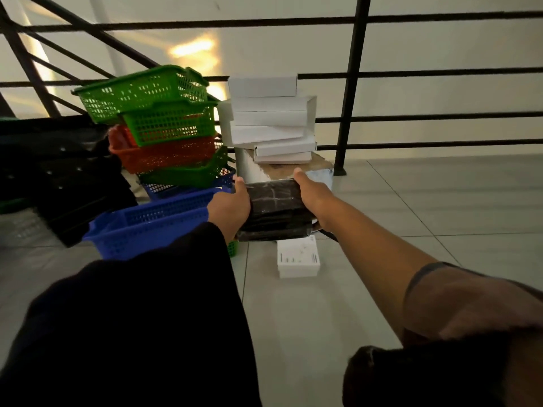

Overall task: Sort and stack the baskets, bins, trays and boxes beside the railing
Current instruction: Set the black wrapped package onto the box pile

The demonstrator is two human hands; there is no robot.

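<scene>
Gripping a black wrapped package (274,207) from both sides, the person's left hand (232,205) clasps its 9 o'clock edge and the right hand (313,195) clasps its 3 o'clock edge, thumb laid over the top far corner; the fingers beneath the package are hidden. The package is held above the tiled floor (411,215), near the middle of the view. Directly at 6 o'clock from it, a small white box (298,257) lies flat on the floor. At 12 o'clock, just beyond the hands, stands a larger carton (255,168) bearing an uneven stack of white boxes (270,118). At 9 o'clock a blue basket (152,224) sits beside the left wrist, and behind it, toward 10 o'clock, green baskets (150,95) and an orange basket (164,155) pile up crookedly. Dark trays (58,177) lie further out at 9 o'clock. A black railing (352,83) runs behind everything.
</scene>
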